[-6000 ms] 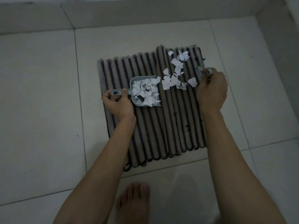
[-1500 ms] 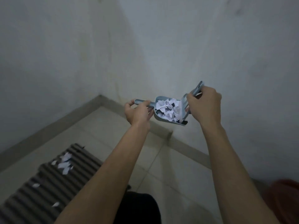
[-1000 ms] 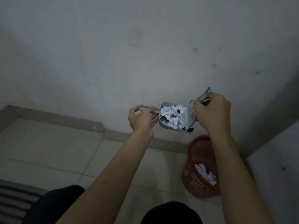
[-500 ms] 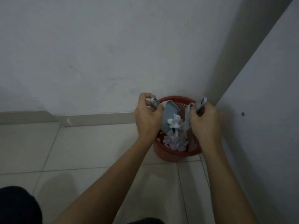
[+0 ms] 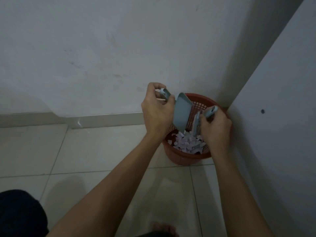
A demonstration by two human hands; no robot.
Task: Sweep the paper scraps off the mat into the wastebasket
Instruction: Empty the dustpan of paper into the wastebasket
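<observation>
- The left hand (image 5: 158, 112) curls around the handle of a small blue dustpan (image 5: 182, 113), thumb and fingers wrapped on it.
- The dustpan tips steeply, its open mouth pointing down, just to the right of that hand.
- The right hand (image 5: 215, 127) grips the handle of a small brush (image 5: 209, 113), fingers closed around it; the brush head hangs down beside the dustpan's mouth.
- Directly below both hands stands a red wastebasket (image 5: 181, 155) with lattice walls.
- Paper scraps (image 5: 189, 144) lie heaped inside it, beneath the dustpan.
- The wastebasket sits on a tiled floor (image 5: 95, 151) in the corner of white walls (image 5: 102, 48).
- The mat is out of view.
</observation>
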